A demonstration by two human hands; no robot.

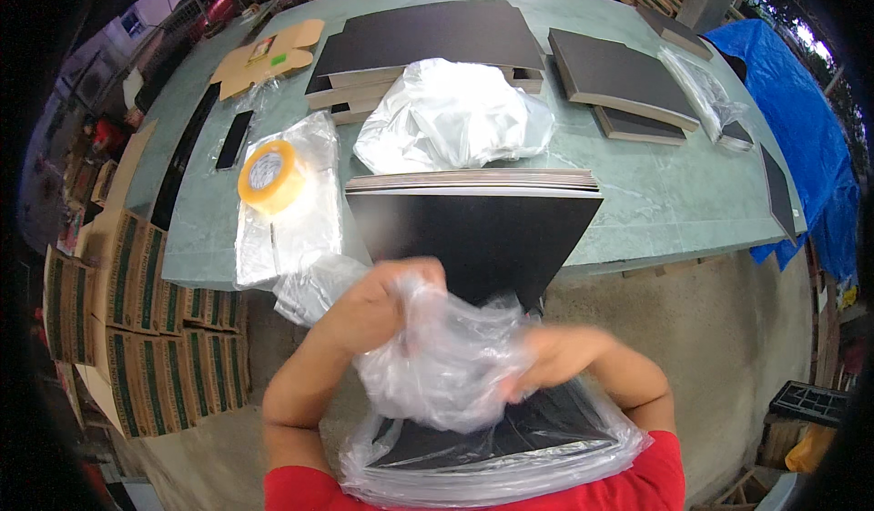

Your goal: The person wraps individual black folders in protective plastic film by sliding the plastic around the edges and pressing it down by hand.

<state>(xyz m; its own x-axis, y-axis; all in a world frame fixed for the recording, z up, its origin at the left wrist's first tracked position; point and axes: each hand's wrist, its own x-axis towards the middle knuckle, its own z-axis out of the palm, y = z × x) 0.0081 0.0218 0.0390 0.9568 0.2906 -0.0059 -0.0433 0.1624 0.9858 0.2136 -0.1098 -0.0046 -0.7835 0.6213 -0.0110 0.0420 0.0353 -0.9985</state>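
My left hand (378,306) clamps clear plastic (437,379), whether my blurred right hand (560,351) grips I can't tell, and right of black boards (473,229) green tabletop (669,206) reaches its edge.

Clear plastic bag (428,356): bunched and crumpled above, its lower part drawn smooth over a black panel (519,424).
Black stack (464,238): flat, matt, pale layered edges uppermost, at the green table's (628,229) near side.
Join: from here, can't tell whether panel and stack are one.
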